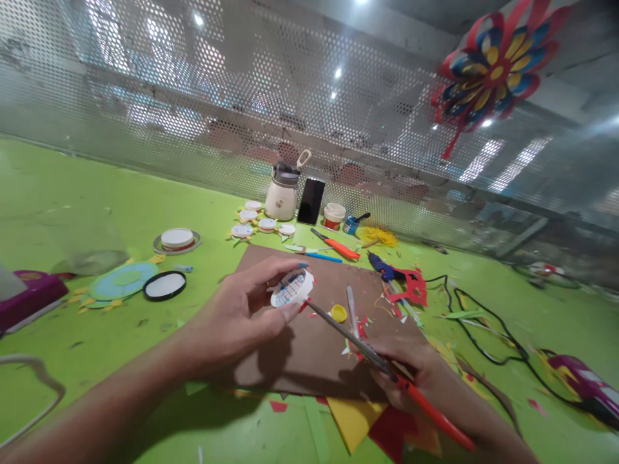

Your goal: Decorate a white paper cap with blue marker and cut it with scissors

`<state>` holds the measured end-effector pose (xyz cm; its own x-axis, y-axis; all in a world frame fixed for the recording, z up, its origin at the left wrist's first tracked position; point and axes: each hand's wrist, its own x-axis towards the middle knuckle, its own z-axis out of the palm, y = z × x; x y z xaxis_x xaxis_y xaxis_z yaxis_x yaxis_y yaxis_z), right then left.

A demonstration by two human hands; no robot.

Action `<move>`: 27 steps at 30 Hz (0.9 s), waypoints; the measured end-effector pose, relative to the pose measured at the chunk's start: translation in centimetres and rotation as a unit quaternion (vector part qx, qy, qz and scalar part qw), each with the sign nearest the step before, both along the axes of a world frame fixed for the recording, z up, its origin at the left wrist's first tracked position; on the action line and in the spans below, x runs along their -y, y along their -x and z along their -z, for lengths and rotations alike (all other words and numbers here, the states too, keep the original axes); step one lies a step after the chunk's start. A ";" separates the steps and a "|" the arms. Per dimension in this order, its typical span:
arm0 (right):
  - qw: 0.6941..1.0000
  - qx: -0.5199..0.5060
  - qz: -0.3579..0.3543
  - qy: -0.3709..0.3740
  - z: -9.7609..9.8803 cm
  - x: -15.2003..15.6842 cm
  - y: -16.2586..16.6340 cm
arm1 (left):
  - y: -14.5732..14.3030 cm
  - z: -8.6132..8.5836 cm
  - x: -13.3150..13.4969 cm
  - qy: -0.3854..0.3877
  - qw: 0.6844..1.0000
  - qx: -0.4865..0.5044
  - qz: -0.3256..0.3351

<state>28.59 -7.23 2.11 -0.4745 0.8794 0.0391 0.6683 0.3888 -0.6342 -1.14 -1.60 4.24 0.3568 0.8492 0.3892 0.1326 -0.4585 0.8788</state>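
Between the thumb and fingers of my left hand (pixel 261 303) is a small white paper disc (pixel 292 289) with blue and dark lines drawn on it and bits of red at its edge. My right hand (pixel 401 361) is closed on a pair of scissors (pixel 345 332) with red-orange handles. The blade tips meet the disc's lower right edge, by the red bits. Both hands are above a brown board (pixel 275 361). A yellow round cap (pixel 338 314) and a pale pen-like stick (pixel 352 309) lie on the board among paper scraps.
Behind the board stand a white flask (pixel 281 196), a phone (pixel 311 201) and small paint jars (pixel 333 216). An orange cutter (pixel 341 247) lies before them. A blue glue gun (pixel 382 265) with its black cord is to the right. Several paper turtles (pixel 242 231) sit at the back left.
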 end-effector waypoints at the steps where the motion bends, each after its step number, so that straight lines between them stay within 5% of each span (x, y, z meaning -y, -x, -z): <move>1: 1.000 -0.003 -0.001 0.001 0.0 0.0 0.0 | 0.0 0.0 0.0 0.000 1.000 -0.002 0.000; 27: 1.000 -0.006 -0.001 -0.027 0.5 -0.1 -0.2 | 0.4 0.3 -0.2 -0.008 0.999 0.003 0.036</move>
<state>28.77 -7.11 1.65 -0.4761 0.8746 0.0916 0.6603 0.4243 -0.6197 -1.51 -1.36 3.97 0.4138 0.8150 0.4056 0.0934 -0.4812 0.8716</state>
